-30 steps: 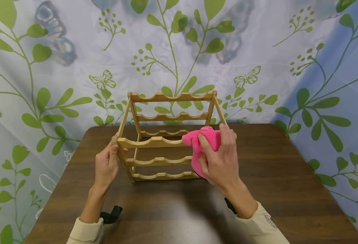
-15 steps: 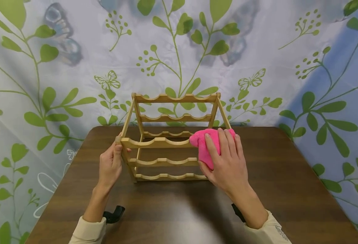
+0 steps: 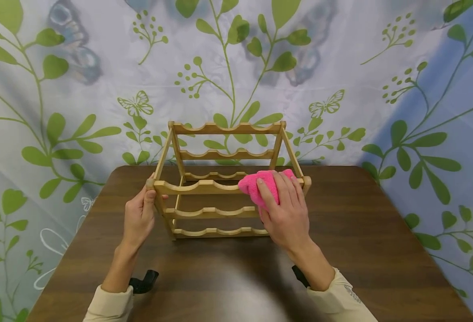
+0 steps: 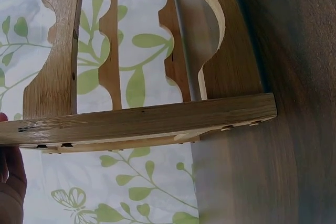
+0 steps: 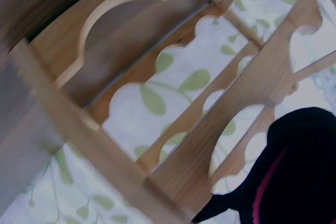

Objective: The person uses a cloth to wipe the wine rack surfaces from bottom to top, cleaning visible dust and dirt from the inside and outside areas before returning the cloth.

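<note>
A light wooden rack [image 3: 204,188] with rows of scalloped rails stands on the brown table. My left hand [image 3: 138,219] grips its upper front left corner, with the thumb on the front. A sliver of that hand [image 4: 11,182] shows in the left wrist view, beside the rack's side post [image 4: 142,121]. Near the right end of the top front rail, my right hand [image 3: 286,214] holds a fluffy pink cloth [image 3: 252,185] bunched over the wood. From the right wrist, a dark shape with a pink streak [image 5: 299,166] overlaps the scalloped rail [image 5: 231,114].
The dark wood-grain table [image 3: 220,277] extends around the rack to its rounded back corners. Behind it hangs a pale curtain [image 3: 228,58] printed with green leaves and butterflies. Black straps [image 3: 144,281] show by both wrists.
My right hand slides the cloth right along the top front rail, then back left, uncovering the rack's right corner. The cloth's hanging flap is gathered up. My left hand keeps its grip.
</note>
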A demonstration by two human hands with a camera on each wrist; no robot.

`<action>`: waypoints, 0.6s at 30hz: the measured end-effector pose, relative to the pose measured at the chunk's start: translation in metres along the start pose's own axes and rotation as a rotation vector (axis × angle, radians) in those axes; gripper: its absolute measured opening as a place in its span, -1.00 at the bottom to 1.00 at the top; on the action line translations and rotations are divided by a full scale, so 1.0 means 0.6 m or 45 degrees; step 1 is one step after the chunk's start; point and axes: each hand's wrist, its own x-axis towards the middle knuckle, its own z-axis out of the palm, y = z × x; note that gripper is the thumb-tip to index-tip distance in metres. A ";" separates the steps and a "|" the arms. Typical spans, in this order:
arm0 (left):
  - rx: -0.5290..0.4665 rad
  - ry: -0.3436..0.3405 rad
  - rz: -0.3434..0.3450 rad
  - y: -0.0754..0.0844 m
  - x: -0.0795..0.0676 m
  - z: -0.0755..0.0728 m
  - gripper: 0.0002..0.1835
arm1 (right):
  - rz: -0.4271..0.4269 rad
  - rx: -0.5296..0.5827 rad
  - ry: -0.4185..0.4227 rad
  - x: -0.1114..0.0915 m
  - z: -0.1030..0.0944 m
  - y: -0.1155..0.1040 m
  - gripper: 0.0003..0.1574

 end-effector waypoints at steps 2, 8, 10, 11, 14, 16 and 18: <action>0.002 0.003 -0.002 0.001 0.000 -0.001 -0.58 | 0.001 0.058 0.031 0.003 0.006 -0.008 -0.16; 0.017 0.024 0.004 0.003 0.001 0.005 -0.57 | -0.045 0.209 0.226 0.014 0.018 -0.034 -0.57; 0.010 0.026 0.007 0.004 0.001 0.005 -0.58 | -0.137 0.237 0.319 0.020 0.018 -0.049 -0.66; 0.008 0.028 0.009 0.004 0.001 0.004 -0.58 | -0.204 0.242 0.371 0.024 0.019 -0.058 -0.70; 0.002 0.036 0.003 0.005 0.002 0.001 -0.59 | -0.417 0.234 0.469 0.035 0.023 -0.086 -0.82; 0.009 0.044 0.007 0.006 0.003 0.001 -0.59 | -0.540 0.230 0.460 0.038 0.034 -0.103 -0.86; 0.007 0.045 -0.002 0.006 0.004 0.001 -0.59 | -0.626 0.223 0.369 0.035 0.049 -0.118 -0.83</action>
